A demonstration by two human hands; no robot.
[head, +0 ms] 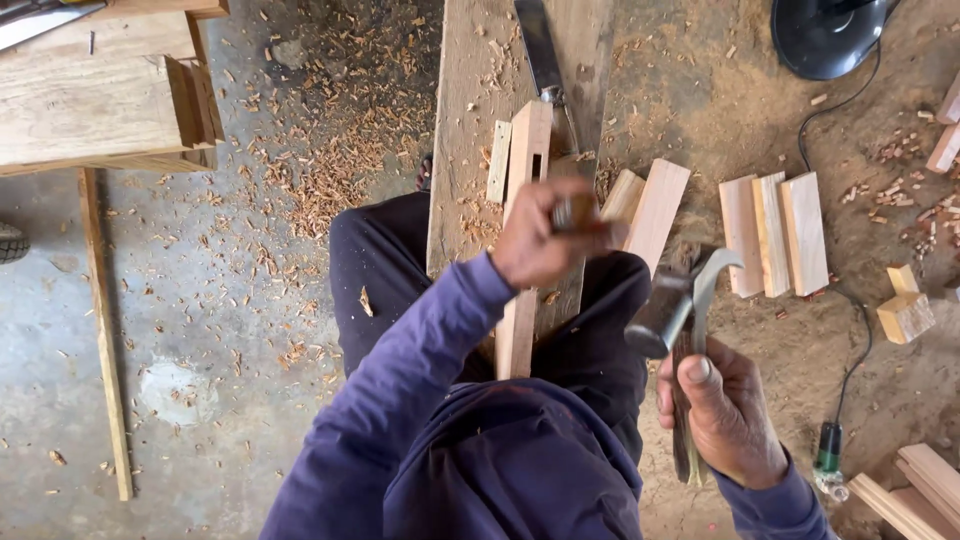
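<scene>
A wide plank (470, 130) served as the worktop, running from the top centre of the frame down to the person's lap. On it lay a pale wooden rail (522, 230) with a mortise slot near its upper end. At centre frame, the left hand (538, 238) had its fingers (560, 192) wrapped tight around a chisel handle (574, 212), set against the rail. At lower right, the right hand (722, 412) gripped a claw hammer (680, 300), head raised beside the rail.

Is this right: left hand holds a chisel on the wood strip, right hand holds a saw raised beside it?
Not quite. The head view shows the right hand holding a claw hammer, not a saw. The left hand does hold the chisel on the wood strip.
</scene>
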